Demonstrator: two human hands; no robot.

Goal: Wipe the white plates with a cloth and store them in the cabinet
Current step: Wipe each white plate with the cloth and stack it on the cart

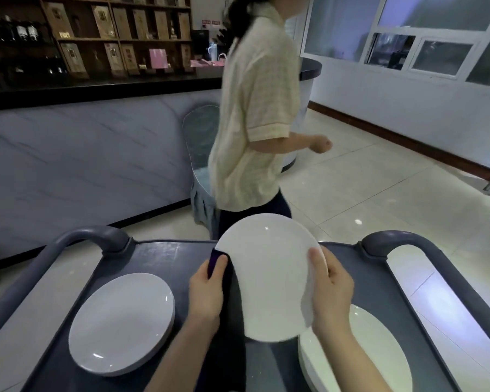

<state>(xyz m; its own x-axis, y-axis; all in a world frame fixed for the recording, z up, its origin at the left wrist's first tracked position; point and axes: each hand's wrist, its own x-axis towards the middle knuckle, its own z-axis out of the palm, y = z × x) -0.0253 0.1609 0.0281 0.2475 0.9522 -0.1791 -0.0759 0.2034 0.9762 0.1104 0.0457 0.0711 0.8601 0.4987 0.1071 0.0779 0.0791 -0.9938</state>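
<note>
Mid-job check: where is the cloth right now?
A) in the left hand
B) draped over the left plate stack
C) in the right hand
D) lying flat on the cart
A: the left hand holds the dark cloth against the raised plate, while the right hand grips the plate's opposite edge.

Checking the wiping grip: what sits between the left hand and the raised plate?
A dark cloth, in the head view; the left hand holds it against the rim of the raised plate.
</note>
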